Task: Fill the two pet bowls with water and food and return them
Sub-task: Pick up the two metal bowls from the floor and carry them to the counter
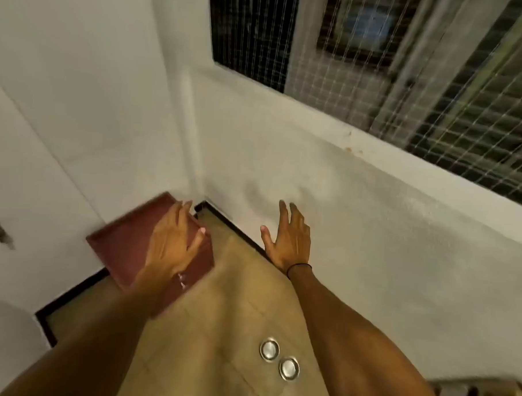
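Observation:
Two small round steel pet bowls stand side by side on the tan tiled floor, one (269, 349) slightly farther than the other (289, 368), between my forearms and close to my right arm. What they hold is too small to tell. My left hand (174, 242) is stretched forward with fingers apart, in front of a dark red box. My right hand (288, 238) is also held out with spread fingers, before the white wall. Neither hand holds anything, and both are well above the bowls.
A dark red box (126, 246) sits in the corner on the floor at the left. White walls (372, 232) meet there, with a dark skirting. A netted window grille (408, 84) runs above the right wall. Something brownish lies at the bottom right edge (478, 393).

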A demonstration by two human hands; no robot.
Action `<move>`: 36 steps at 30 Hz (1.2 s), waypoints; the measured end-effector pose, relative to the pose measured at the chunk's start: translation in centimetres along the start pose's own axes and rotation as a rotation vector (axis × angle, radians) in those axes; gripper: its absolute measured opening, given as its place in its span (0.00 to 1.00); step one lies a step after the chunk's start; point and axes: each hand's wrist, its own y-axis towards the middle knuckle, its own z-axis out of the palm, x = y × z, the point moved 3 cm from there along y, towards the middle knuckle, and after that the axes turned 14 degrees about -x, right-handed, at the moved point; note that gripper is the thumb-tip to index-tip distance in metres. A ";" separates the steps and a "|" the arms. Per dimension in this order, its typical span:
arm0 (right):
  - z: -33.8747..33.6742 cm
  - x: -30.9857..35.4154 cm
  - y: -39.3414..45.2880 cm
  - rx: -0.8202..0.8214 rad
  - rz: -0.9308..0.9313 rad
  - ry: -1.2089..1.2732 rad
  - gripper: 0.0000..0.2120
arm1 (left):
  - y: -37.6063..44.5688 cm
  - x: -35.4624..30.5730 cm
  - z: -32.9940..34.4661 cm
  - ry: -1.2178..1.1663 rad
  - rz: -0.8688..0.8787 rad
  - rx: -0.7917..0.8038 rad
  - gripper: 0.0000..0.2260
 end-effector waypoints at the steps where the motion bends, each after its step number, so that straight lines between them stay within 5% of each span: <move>1: 1.2 -2.3 -1.1 0.032 0.052 0.003 0.37 | -1.4 -0.5 3.1 -0.046 -0.039 0.034 0.33; 10: 24.7 -31.5 -20.5 0.300 0.540 -0.042 0.30 | -24.9 2.5 40.1 -0.228 -0.286 0.461 0.28; 22: 56.6 -54.3 -43.7 0.471 1.010 -0.062 0.28 | -47.9 11.8 77.5 -0.241 -0.540 0.791 0.28; 30: 62.8 -59.1 -47.6 0.392 1.092 -0.012 0.23 | -51.2 12.8 86.4 -0.228 -0.595 0.713 0.19; 36: 57.5 -55.8 -44.5 0.367 1.066 0.120 0.11 | -48.5 12.8 79.4 -0.391 -0.697 0.654 0.14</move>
